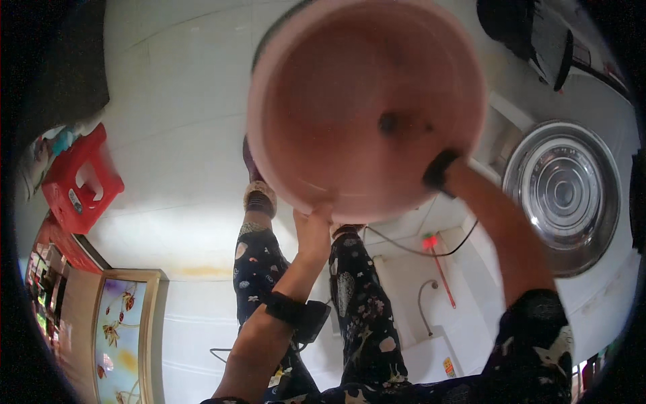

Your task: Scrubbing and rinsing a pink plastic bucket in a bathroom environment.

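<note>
Basin: round and pink, its open mouth faced the wearer above the pale floor.
Left hand: grasped the basin's near rim.
Right hand: reached inside the basin, blurred; whether it gripped anything could not be told.
Metal pan: round and shiny, it stood at right.
Labels: a red stool at left bore a small dark label, its print too small to read; a yellow-and-red sticker showed at lower right.
</note>
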